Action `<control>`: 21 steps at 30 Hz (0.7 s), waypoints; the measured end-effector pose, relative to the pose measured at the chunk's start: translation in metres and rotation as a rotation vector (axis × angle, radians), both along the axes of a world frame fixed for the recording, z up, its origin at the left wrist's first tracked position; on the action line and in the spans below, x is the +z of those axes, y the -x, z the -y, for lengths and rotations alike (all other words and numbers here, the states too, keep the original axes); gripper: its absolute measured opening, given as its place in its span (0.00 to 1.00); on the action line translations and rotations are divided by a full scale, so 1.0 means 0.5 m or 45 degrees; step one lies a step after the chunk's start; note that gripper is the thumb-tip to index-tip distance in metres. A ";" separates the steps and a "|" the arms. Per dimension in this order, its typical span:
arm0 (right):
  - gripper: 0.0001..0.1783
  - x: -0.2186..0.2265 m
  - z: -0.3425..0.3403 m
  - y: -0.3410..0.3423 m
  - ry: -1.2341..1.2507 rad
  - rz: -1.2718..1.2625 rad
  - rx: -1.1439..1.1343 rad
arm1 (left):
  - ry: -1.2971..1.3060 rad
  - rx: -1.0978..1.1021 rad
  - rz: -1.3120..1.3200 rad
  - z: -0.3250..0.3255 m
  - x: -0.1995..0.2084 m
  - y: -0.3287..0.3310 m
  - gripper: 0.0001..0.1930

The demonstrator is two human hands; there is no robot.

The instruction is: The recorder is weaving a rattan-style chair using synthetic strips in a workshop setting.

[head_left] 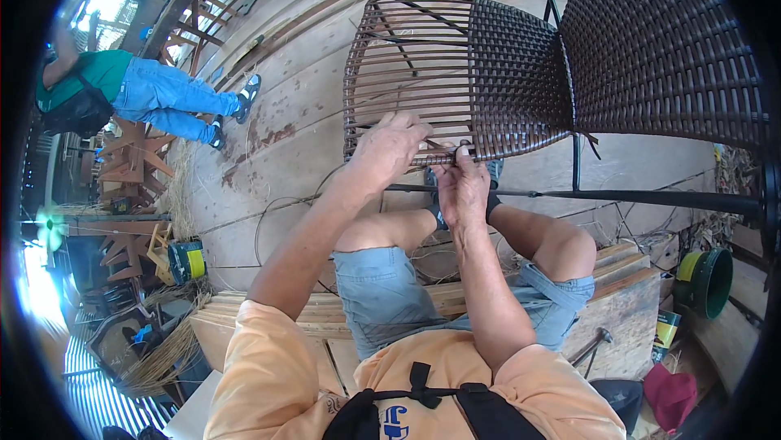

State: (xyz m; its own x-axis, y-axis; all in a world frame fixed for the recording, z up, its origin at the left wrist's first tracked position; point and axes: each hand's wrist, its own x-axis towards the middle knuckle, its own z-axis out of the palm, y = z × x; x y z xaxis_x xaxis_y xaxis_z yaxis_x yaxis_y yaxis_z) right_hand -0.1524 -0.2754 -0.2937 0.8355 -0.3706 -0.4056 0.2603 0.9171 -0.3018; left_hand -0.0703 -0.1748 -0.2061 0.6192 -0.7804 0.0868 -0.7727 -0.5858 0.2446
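A dark brown woven chair stands before me, its seat point(521, 74) tightly woven on the right and strung with spaced parallel strands on the left. My left hand point(390, 147) lies over the near left part of the seat, fingers bent and closed around a brown strand point(440, 145). Beside it, my right hand point(464, 188) grips the seat's near edge from below, thumb up, pinching the strand where it meets the rim. The exact hold of the fingertips is partly hidden. To the right rises the woven backrest point(667, 49).
A black metal bar point(643, 197) runs below the chair. At left, a person in a green shirt point(110, 78) stands on the plank floor. Around me are a green bucket point(714, 284), a hammer point(600, 338), a red cap point(669, 395), and a bundle of strands point(167, 350).
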 end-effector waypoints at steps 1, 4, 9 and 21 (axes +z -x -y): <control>0.11 0.002 -0.002 -0.001 -0.028 0.042 -0.016 | -0.001 -0.002 0.000 0.000 -0.001 -0.006 0.10; 0.14 0.009 0.000 0.002 -0.149 0.138 0.011 | -0.015 -0.132 -0.058 -0.004 -0.005 -0.019 0.10; 0.12 -0.005 -0.009 -0.005 -0.208 0.205 0.001 | 0.053 -0.218 -0.254 -0.020 -0.009 -0.041 0.09; 0.11 0.006 -0.003 -0.006 -0.104 0.024 -0.038 | -0.075 0.103 -0.349 0.041 0.010 -0.087 0.09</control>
State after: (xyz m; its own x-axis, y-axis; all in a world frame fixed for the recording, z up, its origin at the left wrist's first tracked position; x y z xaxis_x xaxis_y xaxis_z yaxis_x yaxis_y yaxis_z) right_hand -0.1493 -0.2738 -0.2908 0.8322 -0.3620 -0.4200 0.2930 0.9302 -0.2211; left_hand -0.0265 -0.1953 -0.2010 0.6735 -0.7265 -0.1363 -0.6328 -0.6620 0.4018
